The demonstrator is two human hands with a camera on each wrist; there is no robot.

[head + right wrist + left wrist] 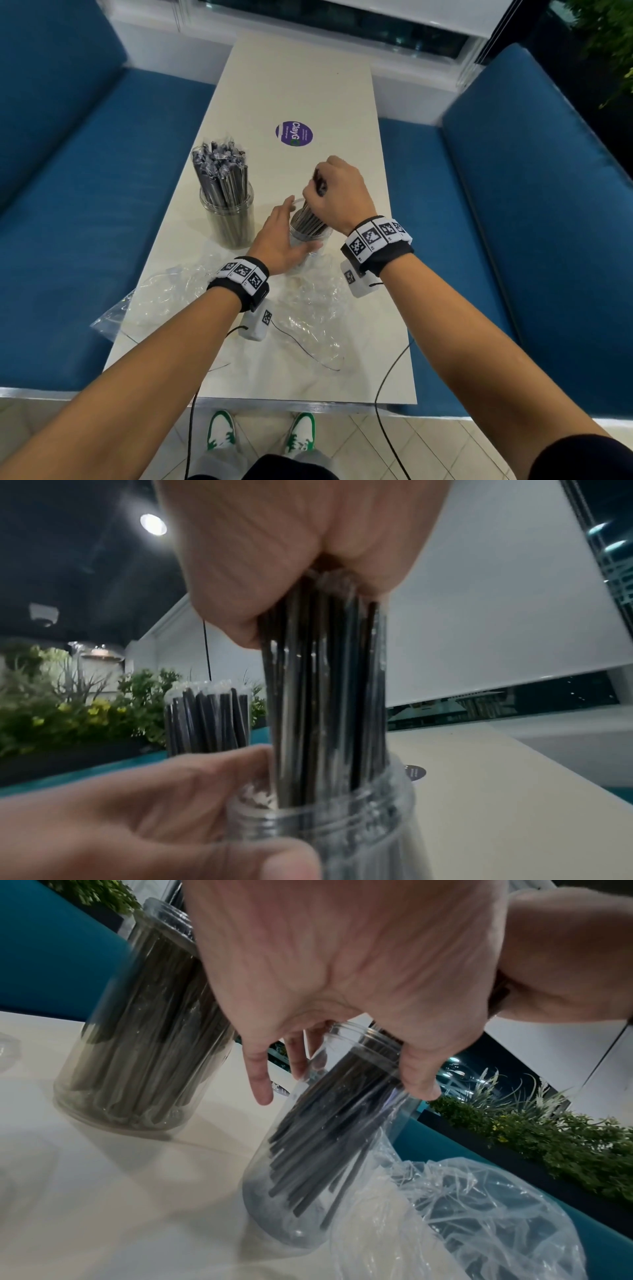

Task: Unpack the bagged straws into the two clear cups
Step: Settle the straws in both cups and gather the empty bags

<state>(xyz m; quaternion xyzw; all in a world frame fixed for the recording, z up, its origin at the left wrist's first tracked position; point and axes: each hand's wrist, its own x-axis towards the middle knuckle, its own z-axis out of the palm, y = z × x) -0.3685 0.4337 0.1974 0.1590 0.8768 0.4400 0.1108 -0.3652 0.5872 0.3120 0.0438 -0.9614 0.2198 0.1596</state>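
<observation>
Nearest, crumpled clear bags (191, 294) lie spread over the front of the bench (298, 85), under both forearms. Just beyond them the left hand (279, 240) reaches forward, palm turned inward, with thumb and fingers curled round the near cup (329, 1150) just under its threaded rim, steadying it; the cup looks tilted in the left wrist view. Above it the right hand (339, 192) comes down from the right with the wrist bent, fingers clenched round the top of a bundle of straws (325, 696) whose lower ends already stand inside the cup's mouth. These straws are thin, black and glossy, each in a clear wrapper. Farther back and to the left, well apart from both hands, the far cup (227, 219) stands upright, packed full of the same wrapped black straws fanning out above its rim. Beyond it a round purple sticker (294, 133) lies on the bench.
</observation>
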